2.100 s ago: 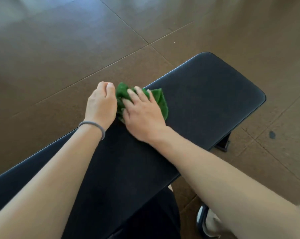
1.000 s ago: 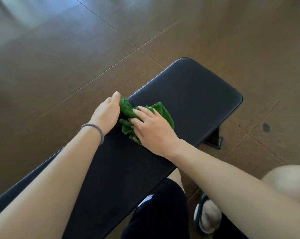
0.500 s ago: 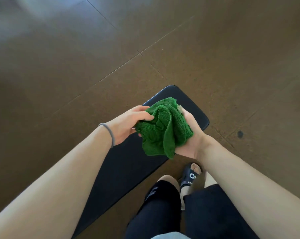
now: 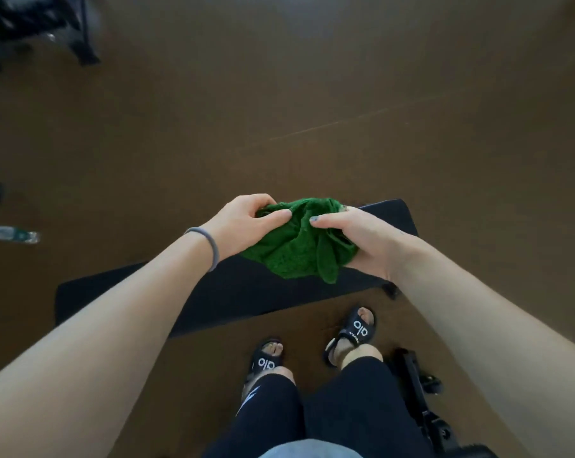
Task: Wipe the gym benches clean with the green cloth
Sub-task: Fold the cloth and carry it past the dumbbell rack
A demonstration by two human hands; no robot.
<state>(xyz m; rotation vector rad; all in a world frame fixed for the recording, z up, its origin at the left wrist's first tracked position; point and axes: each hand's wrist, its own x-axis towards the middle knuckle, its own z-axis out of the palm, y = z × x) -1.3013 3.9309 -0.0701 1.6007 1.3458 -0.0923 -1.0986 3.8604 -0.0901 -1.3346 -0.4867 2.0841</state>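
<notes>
a person stands over a black padded bench (image 4: 233, 292) on a brown gym floor (image 4: 312, 110), the green cloth (image 4: 299, 246) bunched between both hands and held clear above the pad rather than pressed to it. the left hand (image 4: 246, 223), a grey band (image 4: 210, 246) at its wrist, pinches the cloth's upper left edge with thumb and fingers closed on the fabric; the right hand (image 4: 362, 239) cups the other side, thumb laid over the top and fingers wrapped underneath, so both hands are clamped on the cloth. a loose corner hangs down toward the bench. the person's feet, in black slides (image 4: 353, 332), are planted just beside the bench's near edge. the pad shows no obvious marks or wet streaks, though the dark surface and soft focus make it impossible to tell how much of it is clean. by the look of it, wiping is paused while the cloth is gathered or refolded to a fresh face, so the job reads as partway through at best: this bench may want more passes, and the task speaks of benches in the plural. part of a black frame (image 4: 418, 401) sits at lower right and blurred dark equipment (image 4: 41, 24) stands at the far upper left, but whether either is another bench cannot be told.
</notes>
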